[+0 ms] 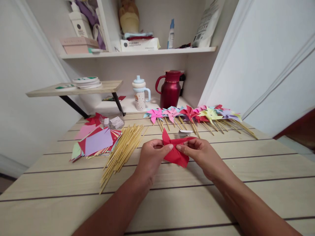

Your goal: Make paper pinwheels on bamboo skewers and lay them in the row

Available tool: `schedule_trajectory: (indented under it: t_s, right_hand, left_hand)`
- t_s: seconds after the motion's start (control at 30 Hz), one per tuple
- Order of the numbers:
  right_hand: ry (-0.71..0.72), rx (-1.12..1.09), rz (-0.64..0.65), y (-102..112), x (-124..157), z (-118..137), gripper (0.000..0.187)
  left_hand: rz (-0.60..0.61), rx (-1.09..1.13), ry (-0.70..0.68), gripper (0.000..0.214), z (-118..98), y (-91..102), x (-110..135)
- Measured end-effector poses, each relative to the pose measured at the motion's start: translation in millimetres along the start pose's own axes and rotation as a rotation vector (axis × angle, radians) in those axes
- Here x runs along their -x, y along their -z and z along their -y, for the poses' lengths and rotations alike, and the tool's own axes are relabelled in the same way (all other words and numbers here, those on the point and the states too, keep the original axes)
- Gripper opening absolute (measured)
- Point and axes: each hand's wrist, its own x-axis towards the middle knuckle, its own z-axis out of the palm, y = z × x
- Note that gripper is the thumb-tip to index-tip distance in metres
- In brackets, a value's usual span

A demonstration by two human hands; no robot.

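Observation:
Between both hands, a red paper pinwheel [176, 155] is held up over the middle of the table, its blades folded toward the centre. My left hand [154, 154] pinches its left side, thumb near the middle. Opposite it, my right hand [197, 150] grips the right side with thumb and fingers. No stick shows on this pinwheel. Just behind it lies a small grey-white object [185, 132], partly hidden. Left of my left hand is a loose pile of thin wooden sticks [123, 152]. Farther left, coloured paper squares [98, 141] lie stacked, a purple one on top.
Several finished pinwheels on sticks [209, 114] line the table's back right. Behind stand a spotted cup [140, 95] and a red thermos jug [170, 90]. A small raised wooden stand [108, 86] holds rolls of tape [87, 82]. Clear plastic packets [116, 122] lie at the back left.

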Motion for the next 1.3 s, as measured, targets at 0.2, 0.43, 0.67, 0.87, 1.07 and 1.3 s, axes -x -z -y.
schedule_trajectory:
  t_s: [0.2,0.43,0.67,0.87,1.07,1.3]
  right_hand:
    - [0.007,-0.063,-0.069,-1,1,5,0.029]
    - [0.0,-0.066,-0.118,-2,1,7,0.032]
    - [0.001,-0.044,-0.111,-2,1,7,0.03]
    - [0.013,-0.041,-0.112,-3,1,7,0.03]
    - [0.015,-0.047,-0.114,-2,2,6,0.033]
    - [0.097,-0.037,-0.078,-1,4,4,0.029]
  left_hand:
    - [-0.046,-0.077,-0.018,0.012,-1,1.3,0]
    - [-0.036,-0.032,-0.021,0.021,3,0.4,-1]
    - [-0.031,-0.036,-0.021,0.016,3,-1.9,0]
    - [-0.021,-0.041,-0.021,0.015,1,-4.8,2]
    - [0.004,0.016,-0.011,0.012,4,-8.2,2]
    - [-0.069,0.056,-0.041,0.011,7,-13.1,3]
